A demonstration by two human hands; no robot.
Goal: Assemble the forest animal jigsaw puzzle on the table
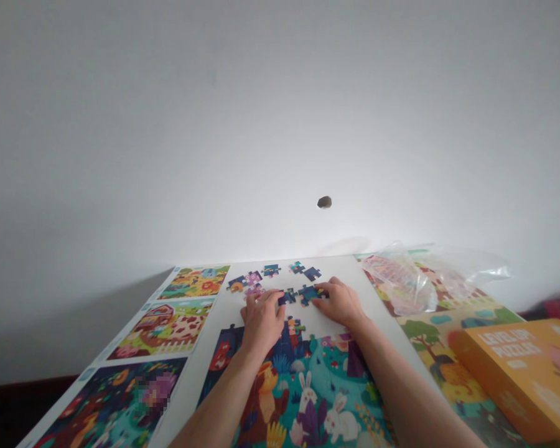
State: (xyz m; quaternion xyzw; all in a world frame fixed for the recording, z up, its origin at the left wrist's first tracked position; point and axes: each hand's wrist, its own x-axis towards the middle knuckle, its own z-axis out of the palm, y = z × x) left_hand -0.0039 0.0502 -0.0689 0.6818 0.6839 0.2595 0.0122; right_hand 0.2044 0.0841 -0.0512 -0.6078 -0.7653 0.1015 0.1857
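Observation:
My left hand [264, 317] has its thumb and fingertips closed on a dark blue puzzle piece [287, 296], partly hidden by the fingers. Close by on the right, my right hand [340, 302] pinches another dark blue puzzle piece [308, 295] between thumb and forefinger. Both pieces are at the white tabletop, just beyond the partly assembled puzzle [303, 379], which shows rabbits, a bear and plants. Its uneven upper edge lies under my wrists. Loose pieces lie past my hands: a pink and purple cluster [252, 279], a blue piece [271, 270] and a dark piece [312, 274].
On the left lies a printed sheet with a safari picture [198, 282], a farm picture [163, 328] and a dark forest picture [107, 407]. Crumpled clear plastic bags [406, 286] and an orange puzzle box [522, 373] rest on the right. A white wall [280, 124] rises behind.

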